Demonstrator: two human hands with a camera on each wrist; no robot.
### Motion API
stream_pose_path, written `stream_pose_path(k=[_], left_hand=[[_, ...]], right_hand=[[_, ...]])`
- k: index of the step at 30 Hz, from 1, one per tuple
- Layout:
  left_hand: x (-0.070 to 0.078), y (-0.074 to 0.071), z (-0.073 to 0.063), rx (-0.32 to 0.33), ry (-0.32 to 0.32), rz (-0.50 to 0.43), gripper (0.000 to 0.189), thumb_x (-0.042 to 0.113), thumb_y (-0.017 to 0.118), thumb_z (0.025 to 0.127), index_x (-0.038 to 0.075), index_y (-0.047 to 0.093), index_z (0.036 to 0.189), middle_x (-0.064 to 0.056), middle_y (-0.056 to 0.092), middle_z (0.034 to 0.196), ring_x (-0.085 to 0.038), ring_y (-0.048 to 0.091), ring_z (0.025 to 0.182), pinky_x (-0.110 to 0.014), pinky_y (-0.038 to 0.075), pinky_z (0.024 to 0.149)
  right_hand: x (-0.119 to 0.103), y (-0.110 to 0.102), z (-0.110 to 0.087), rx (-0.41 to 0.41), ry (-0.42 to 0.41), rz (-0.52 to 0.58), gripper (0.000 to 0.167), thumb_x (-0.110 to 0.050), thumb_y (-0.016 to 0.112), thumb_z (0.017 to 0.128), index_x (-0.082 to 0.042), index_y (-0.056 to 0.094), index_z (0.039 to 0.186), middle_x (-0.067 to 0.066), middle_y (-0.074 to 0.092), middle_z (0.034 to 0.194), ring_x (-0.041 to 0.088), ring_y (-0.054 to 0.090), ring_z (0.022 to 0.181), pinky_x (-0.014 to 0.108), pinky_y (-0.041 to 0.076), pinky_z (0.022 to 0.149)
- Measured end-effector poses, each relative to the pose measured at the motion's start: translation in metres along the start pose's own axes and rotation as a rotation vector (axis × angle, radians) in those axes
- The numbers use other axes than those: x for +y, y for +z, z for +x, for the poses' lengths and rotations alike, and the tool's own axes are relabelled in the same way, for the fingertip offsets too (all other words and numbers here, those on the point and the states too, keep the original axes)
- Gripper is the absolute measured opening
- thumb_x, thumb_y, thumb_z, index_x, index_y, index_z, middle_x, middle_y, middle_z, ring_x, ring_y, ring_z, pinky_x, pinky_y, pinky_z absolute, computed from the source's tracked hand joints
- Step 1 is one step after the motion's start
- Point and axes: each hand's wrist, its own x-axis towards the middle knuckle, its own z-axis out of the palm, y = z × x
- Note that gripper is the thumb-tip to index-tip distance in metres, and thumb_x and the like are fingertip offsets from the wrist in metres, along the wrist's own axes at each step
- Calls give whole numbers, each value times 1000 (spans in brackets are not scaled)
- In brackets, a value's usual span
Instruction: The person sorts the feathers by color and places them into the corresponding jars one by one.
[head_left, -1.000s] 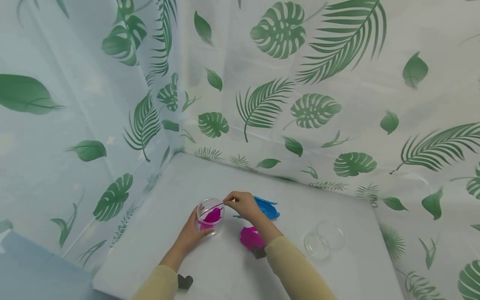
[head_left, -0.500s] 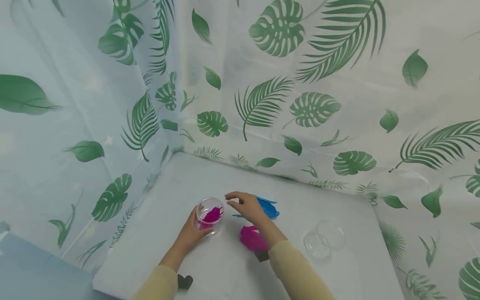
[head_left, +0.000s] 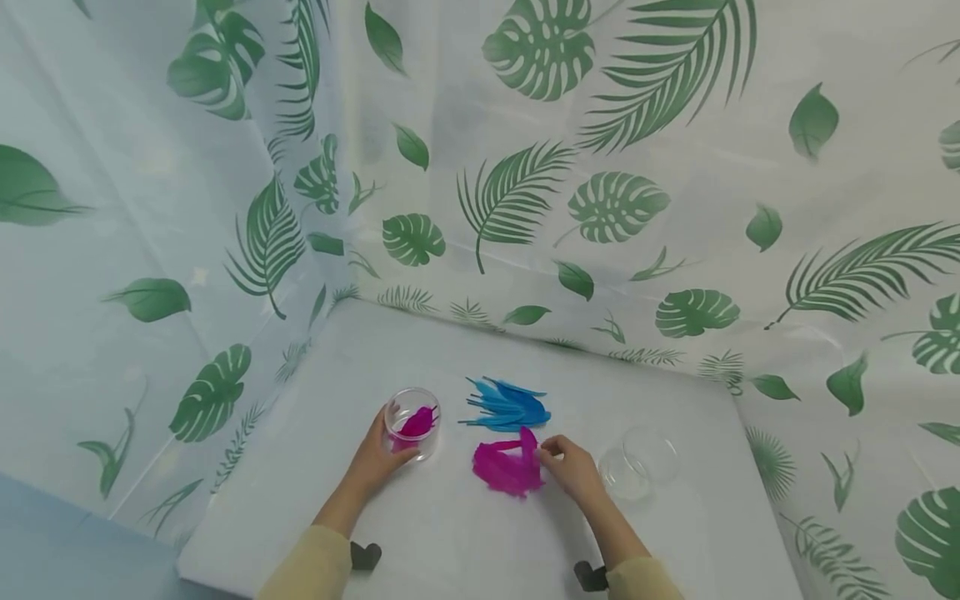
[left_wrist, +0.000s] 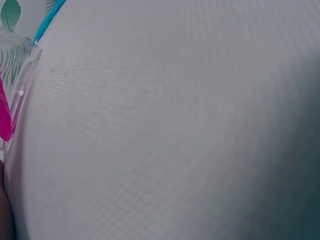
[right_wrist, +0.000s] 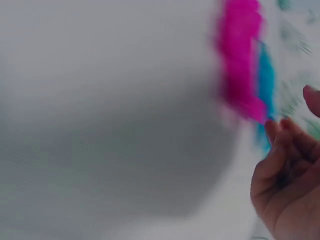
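My left hand [head_left: 372, 458] grips a clear round jar [head_left: 426, 450] on the white table, fingers and thumb around its side. Inside lies a bright pink feather [head_left: 417, 422]; the left wrist view catches only the jar's edge [left_wrist: 26, 85] and some pink. My right hand [head_left: 573, 471] is at the right edge of a pile of pink feathers [head_left: 498, 468]. In the right wrist view its fingers are bent close to a blurred pink feather [right_wrist: 242, 55], with the thumb apart from them. Blue feathers [head_left: 510, 406] lie just behind the pink pile.
Two clear round pieces, a nearer one [head_left: 622, 479] and a farther one [head_left: 663, 454], overlap right of my right hand. Leaf-printed sheets [head_left: 525, 250] hang behind and left of the white table [head_left: 465, 542]. A dark piece sits by each sleeve.
My right hand has left the jar's mouth, after letting go of a thin pink feather there, and moved right to the pink pile. The left hand keeps hold of the jar.
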Motion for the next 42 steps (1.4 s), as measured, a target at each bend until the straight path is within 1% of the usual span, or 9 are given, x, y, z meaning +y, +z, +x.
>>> stream_pose_path(k=[3,7,12,19,24,29,33,38,42], left_hand=[[2,-2,0,-2,-13,-7,108,43,84,76,26,16,158,-11,27,163,-40,24,150,-62,25,117],[0,-1,1,-3,-12,-24,109,44,84,75,29,15,158,-9,28,163,-38,23,150,-61,24,118],[-1,1,1,3,-9,-34,110,45,84,74,30,16,158,-10,29,162,-41,24,149,-64,25,117],[-3,0,2,4,-19,-17,110,47,85,73,30,16,158,-10,28,163,-40,24,149,-64,26,116],[-5,0,2,-1,-23,-25,110,48,84,73,29,17,158,-10,28,163,-41,24,150,-65,26,116],[-7,0,1,-4,-16,-25,110,48,84,73,30,17,158,-8,27,163,-39,23,150,-63,25,117],[-9,0,1,1,-4,-16,109,49,84,73,31,17,157,-8,27,163,-38,23,151,-62,26,117],[-11,1,3,6,14,-20,110,48,84,73,31,17,158,-8,27,163,-38,24,150,-62,26,117],[-12,2,4,6,32,-17,110,49,84,73,31,17,158,-8,27,163,-37,24,150,-62,26,117]], right_hand=[[13,24,-15,-22,83,-31,48,-44,74,86,-7,62,114,7,66,100,21,62,89,38,59,75],[21,46,-24,42,118,-86,52,-44,77,82,-4,61,111,8,60,95,18,59,82,38,58,74],[20,56,-25,78,136,-133,45,-38,76,84,-4,61,110,8,58,92,18,58,79,37,57,72],[24,57,-27,97,126,-134,24,-25,68,91,-6,65,106,6,60,90,18,58,80,39,56,73],[28,53,-28,111,93,-64,20,-26,65,95,-9,67,105,4,65,93,20,62,89,42,57,81],[36,48,-29,107,105,60,26,-32,60,99,-11,70,111,7,70,108,30,64,109,50,55,93],[43,45,-27,100,118,109,28,-32,58,100,-12,71,115,10,70,118,36,60,120,54,50,99],[49,42,-24,148,139,166,26,-32,64,96,-17,70,116,7,72,114,30,64,113,50,53,96],[53,37,-23,194,181,240,25,-36,68,93,-18,70,110,5,73,104,23,65,98,35,56,82]])
